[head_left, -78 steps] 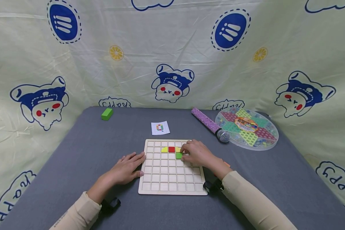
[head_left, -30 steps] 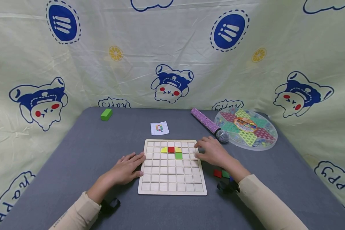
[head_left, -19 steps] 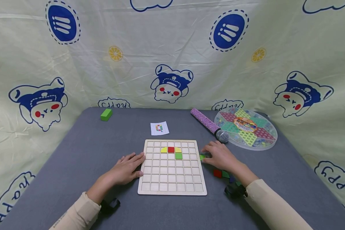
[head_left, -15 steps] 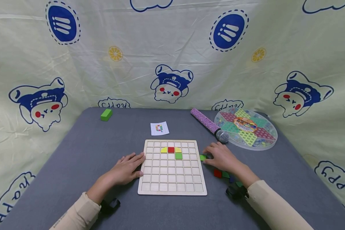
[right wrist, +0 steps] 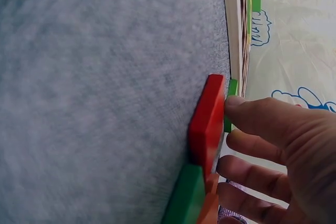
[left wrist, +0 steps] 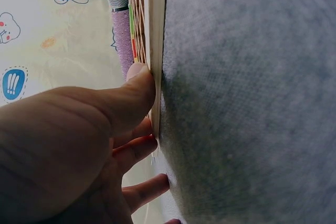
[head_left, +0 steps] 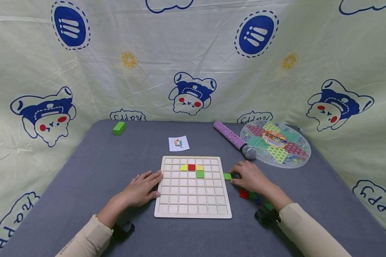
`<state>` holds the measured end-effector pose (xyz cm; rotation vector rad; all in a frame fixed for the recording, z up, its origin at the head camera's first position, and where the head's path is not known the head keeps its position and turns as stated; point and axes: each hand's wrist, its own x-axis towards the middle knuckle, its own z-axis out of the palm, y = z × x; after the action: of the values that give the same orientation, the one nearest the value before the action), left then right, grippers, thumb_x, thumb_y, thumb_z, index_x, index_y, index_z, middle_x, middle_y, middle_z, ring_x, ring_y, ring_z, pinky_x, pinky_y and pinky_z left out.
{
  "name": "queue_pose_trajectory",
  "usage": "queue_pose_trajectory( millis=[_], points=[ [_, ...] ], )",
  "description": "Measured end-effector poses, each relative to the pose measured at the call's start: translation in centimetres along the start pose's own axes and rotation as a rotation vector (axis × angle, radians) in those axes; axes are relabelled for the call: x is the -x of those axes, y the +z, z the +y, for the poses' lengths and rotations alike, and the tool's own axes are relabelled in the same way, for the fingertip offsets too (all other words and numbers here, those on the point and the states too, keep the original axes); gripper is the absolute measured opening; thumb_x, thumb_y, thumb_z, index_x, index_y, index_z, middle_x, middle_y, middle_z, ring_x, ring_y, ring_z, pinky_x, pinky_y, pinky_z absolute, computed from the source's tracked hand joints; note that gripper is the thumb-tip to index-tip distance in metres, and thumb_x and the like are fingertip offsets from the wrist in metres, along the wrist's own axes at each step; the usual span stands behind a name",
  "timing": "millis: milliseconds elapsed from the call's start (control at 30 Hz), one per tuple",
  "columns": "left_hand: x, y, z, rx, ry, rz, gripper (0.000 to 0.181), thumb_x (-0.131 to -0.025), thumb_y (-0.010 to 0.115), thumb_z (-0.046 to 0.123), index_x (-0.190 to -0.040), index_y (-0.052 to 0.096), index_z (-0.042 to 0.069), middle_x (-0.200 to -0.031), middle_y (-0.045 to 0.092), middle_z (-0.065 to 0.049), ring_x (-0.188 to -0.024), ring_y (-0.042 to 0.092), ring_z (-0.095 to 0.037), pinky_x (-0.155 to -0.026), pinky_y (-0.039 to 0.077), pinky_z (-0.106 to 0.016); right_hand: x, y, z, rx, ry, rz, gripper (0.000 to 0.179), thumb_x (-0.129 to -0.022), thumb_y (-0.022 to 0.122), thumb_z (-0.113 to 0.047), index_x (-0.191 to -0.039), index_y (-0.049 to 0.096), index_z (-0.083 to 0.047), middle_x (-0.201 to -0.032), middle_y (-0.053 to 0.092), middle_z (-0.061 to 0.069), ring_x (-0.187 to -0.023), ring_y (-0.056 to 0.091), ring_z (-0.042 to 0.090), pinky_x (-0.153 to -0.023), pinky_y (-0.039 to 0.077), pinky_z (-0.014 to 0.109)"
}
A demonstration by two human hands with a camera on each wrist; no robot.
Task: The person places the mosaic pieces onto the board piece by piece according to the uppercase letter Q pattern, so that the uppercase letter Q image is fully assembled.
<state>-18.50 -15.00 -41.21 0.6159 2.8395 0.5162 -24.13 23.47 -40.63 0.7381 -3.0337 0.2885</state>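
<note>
Right hand (head_left: 249, 176) has moved off the board (head_left: 193, 200) since the earliest head view; the head camera shows its fingers apart near a light green tile (head_left: 227, 176) just beside the board's right edge. Left hand (head_left: 143, 189), fingers spread, touches the opposite edge. Left wrist: the thumb rests against that edge. Right wrist: the thumb overlaps the light green tile, contact unclear; a red tile (right wrist: 207, 121) stands nearer the camera, by a dark green tile (right wrist: 184, 195)
</note>
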Motion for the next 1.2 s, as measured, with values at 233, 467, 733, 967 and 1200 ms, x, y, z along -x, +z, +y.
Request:
queue_pose_trajectory(
  millis=[233,467,733,967,1200],
  points=[
    [0.0,0.0,0.0,0.003,0.000,0.000,0.061,-0.093,0.058,0.029,-0.147,0.034,0.012,-0.155,0.030,-0.006,-0.143,0.022,-0.038,-0.108,0.018,-0.067,0.0,0.1,0.1,0.008,-0.008,0.004,0.026,-0.081,0.074,-0.030,-0.102,0.071,-0.015,-0.100,0.063,0.005,-0.091,0.054,0.023,-0.078,0.044,0.045],
    [0.1,0.1,-0.1,0.003,0.003,0.000,0.061,-0.093,0.058,0.028,-0.147,0.034,0.012,-0.155,0.030,-0.006,-0.143,0.023,-0.039,-0.108,0.018,-0.067,0.0,0.3,0.1,0.011,0.000,0.007,0.023,-0.082,0.073,-0.031,-0.099,0.071,-0.016,-0.099,0.063,0.004,-0.090,0.053,0.021,-0.078,0.044,0.045],
    [0.0,-0.1,0.0,0.016,0.004,-0.013,0.061,-0.094,0.057,0.028,-0.148,0.033,0.013,-0.156,0.028,-0.006,-0.144,0.021,-0.039,-0.109,0.016,-0.066,0.0,0.2,0.2,0.002,-0.005,0.014,0.020,-0.082,0.073,-0.029,-0.097,0.071,-0.017,-0.096,0.063,0.003,-0.085,0.052,0.020,-0.073,0.042,0.041],
    [0.1,-0.2,0.2,0.025,0.002,-0.019,0.061,-0.094,0.056,0.026,-0.148,0.032,0.012,-0.157,0.027,-0.007,-0.144,0.020,-0.040,-0.109,0.015,-0.067,0.1,-0.3,0.3,0.017,0.029,0.022,0.020,-0.082,0.072,-0.030,-0.096,0.072,-0.016,-0.097,0.065,0.003,-0.088,0.052,0.021,-0.077,0.042,0.042],
    [0.1,-0.2,0.2,0.024,-0.002,-0.026,0.061,-0.095,0.055,0.027,-0.148,0.031,0.012,-0.157,0.027,-0.007,-0.144,0.020,-0.040,-0.109,0.013,-0.066,0.3,-1.0,-0.3,0.011,-0.002,0.062,0.021,-0.082,0.072,-0.030,-0.096,0.072,-0.016,-0.095,0.065,0.002,-0.084,0.051,0.018,-0.072,0.040,0.036]
  ],
)
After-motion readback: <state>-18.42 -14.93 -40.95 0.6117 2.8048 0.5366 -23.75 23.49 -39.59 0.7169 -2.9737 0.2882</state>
